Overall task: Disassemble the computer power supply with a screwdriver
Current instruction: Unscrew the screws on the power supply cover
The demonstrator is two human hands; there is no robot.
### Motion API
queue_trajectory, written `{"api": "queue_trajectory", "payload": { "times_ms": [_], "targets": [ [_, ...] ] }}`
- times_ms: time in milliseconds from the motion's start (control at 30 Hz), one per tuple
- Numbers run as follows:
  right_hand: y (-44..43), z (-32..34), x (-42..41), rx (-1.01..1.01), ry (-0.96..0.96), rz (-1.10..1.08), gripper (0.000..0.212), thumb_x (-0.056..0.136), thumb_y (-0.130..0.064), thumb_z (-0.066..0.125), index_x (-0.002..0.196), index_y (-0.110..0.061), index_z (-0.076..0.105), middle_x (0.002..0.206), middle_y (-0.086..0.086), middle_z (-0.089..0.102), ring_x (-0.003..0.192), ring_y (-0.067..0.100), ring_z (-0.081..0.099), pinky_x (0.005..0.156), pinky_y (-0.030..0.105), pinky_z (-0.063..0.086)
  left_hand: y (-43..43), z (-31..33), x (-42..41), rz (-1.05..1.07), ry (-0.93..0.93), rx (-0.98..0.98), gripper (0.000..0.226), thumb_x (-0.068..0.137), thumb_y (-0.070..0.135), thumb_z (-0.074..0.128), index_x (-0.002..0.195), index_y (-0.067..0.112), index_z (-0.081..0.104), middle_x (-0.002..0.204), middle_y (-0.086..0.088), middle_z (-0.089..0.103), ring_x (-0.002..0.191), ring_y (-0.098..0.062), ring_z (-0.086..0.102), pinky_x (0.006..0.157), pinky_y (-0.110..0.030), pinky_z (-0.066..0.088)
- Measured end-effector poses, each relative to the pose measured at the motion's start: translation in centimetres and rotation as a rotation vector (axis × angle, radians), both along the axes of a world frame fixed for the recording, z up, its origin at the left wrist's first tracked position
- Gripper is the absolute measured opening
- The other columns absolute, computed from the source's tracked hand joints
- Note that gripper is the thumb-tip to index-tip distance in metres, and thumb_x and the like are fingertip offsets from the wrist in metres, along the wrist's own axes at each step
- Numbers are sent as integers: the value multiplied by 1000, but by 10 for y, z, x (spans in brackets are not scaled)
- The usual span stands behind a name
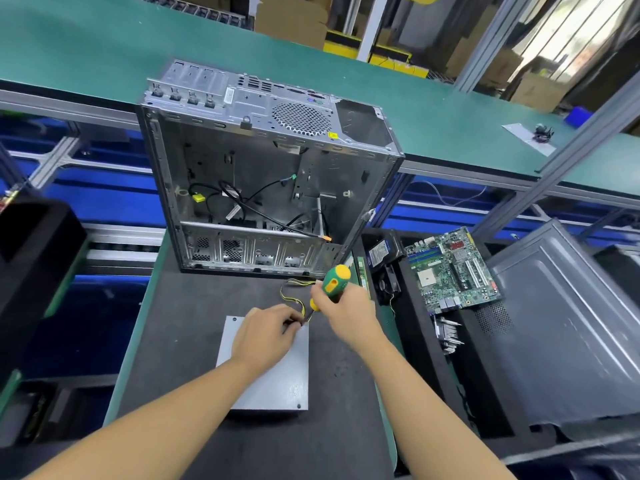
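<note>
Low in the centre of the frame, the grey power supply (pixel 277 375) lay flat on the dark table (pixel 194 323). The left hand (pixel 266 337) rested on its upper right corner, its grip pinched round the lower end of the screwdriver (pixel 335 280) shaft. Just right of it, the right hand (pixel 346 306) had its grip clamped round the green and yellow handle, and the tool leaned up and to the right with its tip at that corner. Yellow and black wires (pixel 291 289) looped on the table just above the hands. Beyond them, in the middle of the frame, stood the open computer case (pixel 263 174), with loose cables inside. At centre right a motherboard (pixel 450 268) lay tilted beside a grey side panel (pixel 571 323). A green conveyor (pixel 86 46) crossed the top of the frame.
</note>
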State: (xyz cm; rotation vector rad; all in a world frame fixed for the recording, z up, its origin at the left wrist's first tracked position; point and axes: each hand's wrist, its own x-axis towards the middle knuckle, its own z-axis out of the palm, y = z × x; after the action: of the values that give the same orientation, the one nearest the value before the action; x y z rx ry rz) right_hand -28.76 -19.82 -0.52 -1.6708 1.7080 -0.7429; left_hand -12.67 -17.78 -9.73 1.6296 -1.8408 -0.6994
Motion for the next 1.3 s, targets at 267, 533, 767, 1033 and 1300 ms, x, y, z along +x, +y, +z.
{"api": "queue_trajectory", "payload": {
  "times_ms": [267,533,767,1033,1300],
  "targets": [
    [-8,11,5,33,199,135,44,89,-49,61,61,-20,43,51,-6,43,44,8,37,41,18,26,1,1,4,-22,17,0,27,88,16,58,101,35,73,98,25,71,90,-6,65,86,-29,49],
    [-3,14,2,80,144,24,46,89,-52,59,68,-12,58,54,2,62,52,15,56,57,30,48,3,-2,7,-50,51,34,24,88,27,58,106,38,70,102,27,69,93,-7,65,90,-30,49],
    [20,-6,23,-52,60,-119,41,86,-55,62,68,-19,58,57,0,60,54,10,55,47,18,37,3,6,5,-73,174,-5,25,85,45,67,109,44,66,98,35,66,92,12,62,88,-28,48],
    [7,24,20,132,237,31,36,89,-50,57,68,-22,48,63,-3,58,57,10,50,47,22,33,-2,6,1,-22,172,20,16,89,38,69,104,41,75,95,28,72,86,4,66,73,-24,51],
    [7,80,29,-240,324,-23,47,84,-58,66,80,-19,40,68,-5,49,66,19,49,58,36,42,-4,1,-1,19,129,34,13,90,39,68,100,43,75,103,34,68,92,6,64,69,-7,39]
  ]
}}
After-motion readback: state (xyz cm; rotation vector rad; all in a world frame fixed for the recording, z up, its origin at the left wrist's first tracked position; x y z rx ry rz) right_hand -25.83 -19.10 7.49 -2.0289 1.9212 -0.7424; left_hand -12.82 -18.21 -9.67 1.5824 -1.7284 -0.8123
